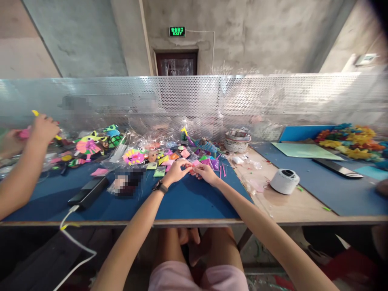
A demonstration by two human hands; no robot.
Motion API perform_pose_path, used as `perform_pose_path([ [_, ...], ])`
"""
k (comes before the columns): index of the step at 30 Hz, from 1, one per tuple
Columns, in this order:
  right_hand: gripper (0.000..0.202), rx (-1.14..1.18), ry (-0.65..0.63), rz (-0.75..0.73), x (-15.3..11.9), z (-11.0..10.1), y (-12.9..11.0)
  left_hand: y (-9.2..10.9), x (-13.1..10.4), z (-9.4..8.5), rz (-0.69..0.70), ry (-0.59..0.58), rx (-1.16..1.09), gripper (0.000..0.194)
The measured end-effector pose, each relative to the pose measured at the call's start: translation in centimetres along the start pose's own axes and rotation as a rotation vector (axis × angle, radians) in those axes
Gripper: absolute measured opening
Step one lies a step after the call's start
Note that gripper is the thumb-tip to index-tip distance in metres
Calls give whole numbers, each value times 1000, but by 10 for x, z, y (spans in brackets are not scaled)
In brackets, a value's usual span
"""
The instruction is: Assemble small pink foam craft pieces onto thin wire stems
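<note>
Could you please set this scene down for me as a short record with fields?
Left hand: pinching a small reddish piece
Right hand: fingers at the same piece
Left wrist: dark watch
Surface below: blue mat
Beyond left hand: green packet
Right side: pale basket, white spool
Left side: black device with white cable
Far left: co-worker's hand
Background: perforated screen, green exit sign
</note>
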State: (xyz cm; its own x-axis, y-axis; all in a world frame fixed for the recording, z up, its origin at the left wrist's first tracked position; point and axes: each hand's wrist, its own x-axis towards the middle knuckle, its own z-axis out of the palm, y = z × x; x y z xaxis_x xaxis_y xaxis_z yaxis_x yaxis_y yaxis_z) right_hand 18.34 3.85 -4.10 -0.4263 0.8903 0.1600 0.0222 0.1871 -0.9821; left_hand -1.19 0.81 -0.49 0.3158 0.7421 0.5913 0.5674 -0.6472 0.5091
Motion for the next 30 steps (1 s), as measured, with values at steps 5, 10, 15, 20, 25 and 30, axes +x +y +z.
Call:
perform_pose_path([
  [5, 34, 21, 7, 20, -2, -2, -3, 4, 0, 0, 45, 56, 32, 18],
  [10, 37, 63, 46, 8, -2, -2, -3, 4, 0, 4, 54, 94, 39, 21],
  [15, 39, 53, 34, -7, -4, -2, -3, 1, 0, 5, 48, 101, 63, 23],
  [20, 39, -1, -27, -87, -5, -2, -4, -4, 0, 5, 42, 132, 73, 24],
  [25, 40, 70, 14, -1, -3, 2, -6, -6, 0, 5, 41, 165, 63, 23],
  [30, 27, 222, 8, 113, 0, 0, -4, 0, 0, 5, 65, 127, 68, 21],
])
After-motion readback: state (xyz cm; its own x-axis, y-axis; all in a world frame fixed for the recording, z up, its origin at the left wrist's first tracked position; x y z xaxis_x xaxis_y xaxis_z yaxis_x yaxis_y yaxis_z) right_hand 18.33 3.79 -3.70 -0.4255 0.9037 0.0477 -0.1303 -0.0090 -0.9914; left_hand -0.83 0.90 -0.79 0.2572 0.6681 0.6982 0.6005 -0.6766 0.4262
